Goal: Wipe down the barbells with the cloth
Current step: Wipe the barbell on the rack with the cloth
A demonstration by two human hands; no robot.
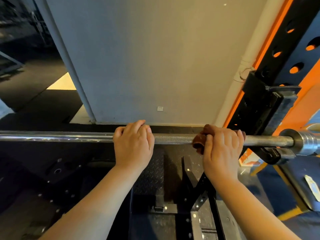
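gripping barbell (173, 138): left hand (132, 144) bare, right hand (221, 149) wrapping cloth (199, 142) round it.

We see one barbell (173, 138), a steel bar lying level across the middle of the frame from the left edge to the right. Its left stretch is smooth and shiny, its middle dull and knurled, and at the far right it widens into a bright end. A brown cloth (198, 143), bunched up, wraps the bar right of centre, gripped by our right hand (221, 149).
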